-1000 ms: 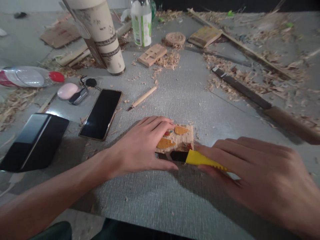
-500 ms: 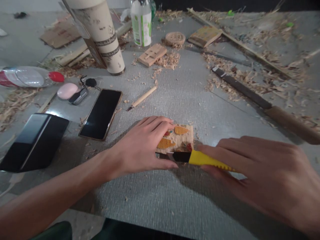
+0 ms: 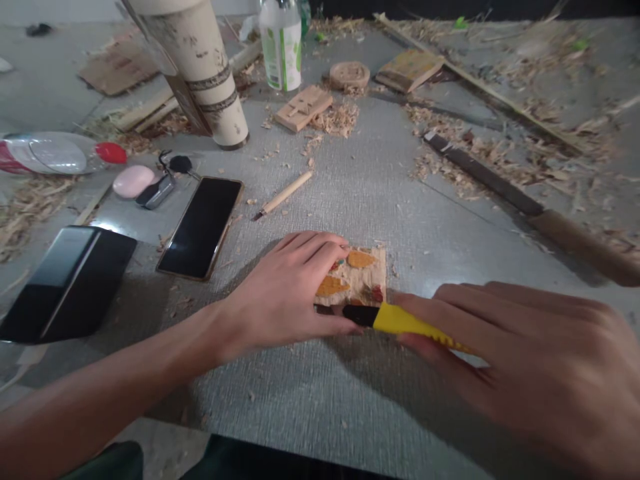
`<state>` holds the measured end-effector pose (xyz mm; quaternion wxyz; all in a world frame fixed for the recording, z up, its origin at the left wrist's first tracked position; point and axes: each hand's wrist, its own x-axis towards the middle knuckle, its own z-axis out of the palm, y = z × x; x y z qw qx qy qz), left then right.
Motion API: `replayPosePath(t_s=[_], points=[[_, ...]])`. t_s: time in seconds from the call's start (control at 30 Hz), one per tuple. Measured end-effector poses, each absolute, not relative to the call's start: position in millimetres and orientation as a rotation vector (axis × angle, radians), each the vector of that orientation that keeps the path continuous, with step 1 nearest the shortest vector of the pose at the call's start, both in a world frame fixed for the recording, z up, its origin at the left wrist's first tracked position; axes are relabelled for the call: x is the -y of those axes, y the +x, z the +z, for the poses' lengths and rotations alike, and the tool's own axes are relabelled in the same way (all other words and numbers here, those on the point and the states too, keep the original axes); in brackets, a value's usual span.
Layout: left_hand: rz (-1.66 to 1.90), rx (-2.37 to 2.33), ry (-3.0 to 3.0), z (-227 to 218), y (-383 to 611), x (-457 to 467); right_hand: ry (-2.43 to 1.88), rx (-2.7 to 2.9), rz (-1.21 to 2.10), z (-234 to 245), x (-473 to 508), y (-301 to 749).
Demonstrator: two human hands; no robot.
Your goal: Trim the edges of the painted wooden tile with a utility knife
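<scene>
A small carved wooden block (image 3: 367, 275) with orange and red painted shapes lies on the grey table. My left hand (image 3: 295, 287) is closed around its left side, fingers over the far edge and thumb along the near edge. My right hand (image 3: 520, 353) grips the yellow handle of a utility knife (image 3: 400, 319). The knife's dark front end lies along the block's near edge, by my left thumb. Part of the blade is hidden between the left hand and the block.
A wooden-handled carving tool (image 3: 285, 193) and a phone (image 3: 203, 227) lie beyond my left hand. A large rasp (image 3: 500, 187) rests to the right. A tall cream tumbler (image 3: 215, 87), a labelled bottle (image 3: 281, 50), a carved wooden piece (image 3: 304, 108) and wood shavings (image 3: 343, 119) are farther back.
The right hand and knife have shifted slightly left along the block's near edge, and the handle tilts a little more. The left hand stays on the block.
</scene>
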<state>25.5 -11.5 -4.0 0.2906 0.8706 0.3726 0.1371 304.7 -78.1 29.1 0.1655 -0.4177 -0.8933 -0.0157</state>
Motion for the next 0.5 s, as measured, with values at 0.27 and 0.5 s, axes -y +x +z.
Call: replayPosePath(t_s=[0.27,0.5], points=[[0.346,-1.041,2.275,-0.7,28.4,12.2,-1.235,2.557,-0.077,30.8,83.2,299.6],[0.395,-0.996,2.325,-5.5,28.5,12.4,-1.168,2.59,-0.14,32.7,78.1,296.3]])
